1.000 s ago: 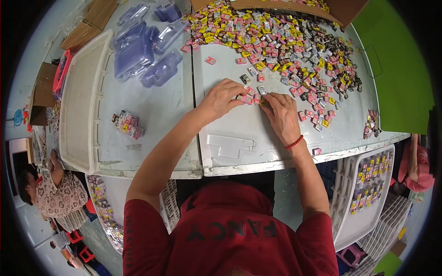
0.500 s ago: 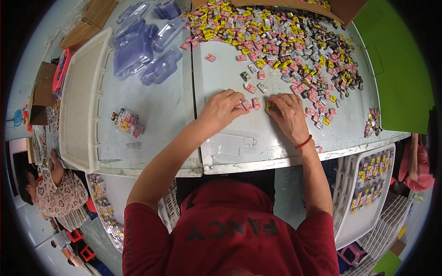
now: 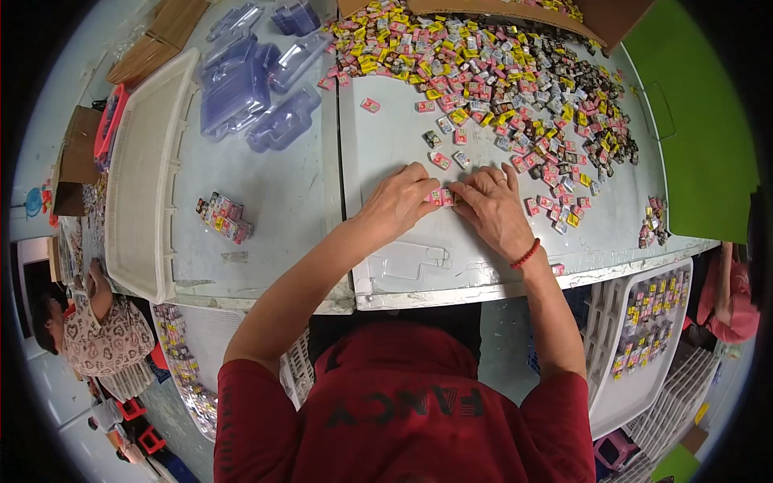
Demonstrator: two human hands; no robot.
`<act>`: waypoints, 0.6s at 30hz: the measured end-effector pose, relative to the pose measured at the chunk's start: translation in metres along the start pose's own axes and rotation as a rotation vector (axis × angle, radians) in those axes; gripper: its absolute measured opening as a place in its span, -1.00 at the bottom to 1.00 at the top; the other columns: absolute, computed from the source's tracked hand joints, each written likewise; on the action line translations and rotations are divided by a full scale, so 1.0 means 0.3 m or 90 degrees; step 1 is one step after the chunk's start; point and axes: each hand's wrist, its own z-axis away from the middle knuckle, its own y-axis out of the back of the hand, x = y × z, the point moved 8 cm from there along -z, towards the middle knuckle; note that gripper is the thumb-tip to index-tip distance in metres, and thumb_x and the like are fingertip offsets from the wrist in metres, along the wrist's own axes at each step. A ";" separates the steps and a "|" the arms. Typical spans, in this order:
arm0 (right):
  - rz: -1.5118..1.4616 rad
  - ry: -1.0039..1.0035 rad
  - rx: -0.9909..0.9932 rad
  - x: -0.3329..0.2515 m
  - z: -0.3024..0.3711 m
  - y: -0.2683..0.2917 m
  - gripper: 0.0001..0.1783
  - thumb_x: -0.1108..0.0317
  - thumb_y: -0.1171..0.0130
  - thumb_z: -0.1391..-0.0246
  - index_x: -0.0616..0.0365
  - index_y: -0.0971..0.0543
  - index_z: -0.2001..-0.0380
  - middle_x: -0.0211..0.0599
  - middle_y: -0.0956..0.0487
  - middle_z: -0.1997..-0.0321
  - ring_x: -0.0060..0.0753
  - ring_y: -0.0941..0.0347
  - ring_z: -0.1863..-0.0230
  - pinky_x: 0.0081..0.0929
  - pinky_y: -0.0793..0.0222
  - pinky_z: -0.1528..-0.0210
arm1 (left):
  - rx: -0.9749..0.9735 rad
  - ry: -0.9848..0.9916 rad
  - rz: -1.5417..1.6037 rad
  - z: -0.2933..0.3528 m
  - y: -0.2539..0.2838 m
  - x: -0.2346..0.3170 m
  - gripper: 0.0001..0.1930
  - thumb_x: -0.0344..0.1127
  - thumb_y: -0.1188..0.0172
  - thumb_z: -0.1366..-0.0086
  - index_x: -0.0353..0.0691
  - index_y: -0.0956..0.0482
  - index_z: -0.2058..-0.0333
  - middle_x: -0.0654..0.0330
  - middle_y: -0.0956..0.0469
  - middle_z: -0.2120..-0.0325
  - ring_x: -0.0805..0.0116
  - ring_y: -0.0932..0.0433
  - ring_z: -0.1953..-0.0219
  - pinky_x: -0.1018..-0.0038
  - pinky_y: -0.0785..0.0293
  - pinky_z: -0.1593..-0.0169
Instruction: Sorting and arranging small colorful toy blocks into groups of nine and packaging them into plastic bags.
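Note:
My left hand (image 3: 396, 201) and my right hand (image 3: 491, 208) lie close together on the pale table (image 3: 274, 185), fingertips meeting over a few small pink packets (image 3: 441, 196). The fingers press down on these packets; whether any is gripped is hard to tell. A red band circles my right wrist (image 3: 526, 254). A big heap of small pink, yellow and dark packets (image 3: 515, 80) spreads across the table beyond my hands. A clear moulded plastic tray (image 3: 415, 262) lies flat just under my left wrist, near the table's front edge.
A white slatted crate (image 3: 141, 169) stands at the left, clear blister trays (image 3: 250, 88) behind it. A small packet cluster (image 3: 223, 217) lies left of centre. White crates with sorted packets (image 3: 644, 338) sit low right. Other people sit at lower left (image 3: 88, 330) and far right (image 3: 729, 294).
Both hands drew back toward me, dragging a few pink packets away from the heap toward the front of the table.

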 end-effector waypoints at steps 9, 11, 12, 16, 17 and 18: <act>-0.034 -0.090 0.125 0.078 -0.029 0.093 -0.71 0.39 -0.28 0.08 0.14 -0.56 0.22 -0.26 -0.55 0.34 -0.20 -0.43 0.18 -0.19 -0.19 -0.10 | 0.082 0.009 0.014 -0.109 0.122 -0.079 -0.75 -0.47 -0.21 -0.09 -0.32 -0.54 0.20 0.08 -0.51 0.25 0.11 -0.50 0.15 0.31 -0.46 0.12; -0.001 -0.066 0.172 0.066 -0.061 0.109 -0.78 0.43 -0.24 0.06 0.14 -0.55 0.26 -0.27 -0.54 0.37 -0.20 -0.43 0.22 -0.24 -0.22 -0.02 | 0.140 -0.264 -0.115 -0.136 0.108 -0.032 -0.78 -0.39 -0.19 -0.12 -0.26 -0.56 0.21 0.11 -0.52 0.22 0.10 -0.48 0.13 0.33 -0.43 0.12; -0.013 -0.080 0.156 0.071 -0.065 0.099 -0.78 0.44 -0.24 0.05 0.14 -0.55 0.27 -0.27 -0.54 0.37 -0.20 -0.43 0.22 -0.24 -0.21 -0.03 | 0.142 -0.269 -0.114 -0.137 0.096 -0.045 -0.78 -0.39 -0.19 -0.12 -0.26 -0.56 0.21 0.11 -0.52 0.22 0.10 -0.48 0.13 0.33 -0.43 0.12; 0.017 -0.114 0.158 0.093 -0.016 0.080 -0.80 0.44 -0.21 0.03 0.13 -0.56 0.27 -0.27 -0.55 0.35 -0.19 -0.43 0.21 -0.20 -0.21 -0.06 | 0.113 -0.161 -0.092 -0.103 0.078 -0.092 -0.79 -0.42 -0.18 -0.11 -0.25 -0.55 0.24 0.10 -0.50 0.28 0.10 -0.46 0.13 0.34 -0.42 0.10; 0.056 -0.117 0.184 0.103 0.003 0.088 -0.81 0.44 -0.21 0.03 0.13 -0.56 0.27 -0.27 -0.56 0.35 -0.19 -0.43 0.21 -0.20 -0.21 -0.06 | 0.120 -0.085 -0.089 -0.086 0.087 -0.105 -0.80 -0.41 -0.19 -0.10 -0.25 -0.55 0.25 0.09 -0.49 0.31 0.09 -0.46 0.14 0.34 -0.42 0.09; 0.055 -0.116 0.184 0.113 -0.001 0.087 -0.81 0.44 -0.21 0.03 0.13 -0.56 0.27 -0.27 -0.56 0.35 -0.19 -0.43 0.21 -0.20 -0.21 -0.06 | 0.120 -0.084 -0.090 -0.065 0.093 -0.104 -0.80 -0.41 -0.19 -0.10 -0.25 -0.55 0.25 0.09 -0.49 0.31 0.09 -0.46 0.14 0.34 -0.42 0.09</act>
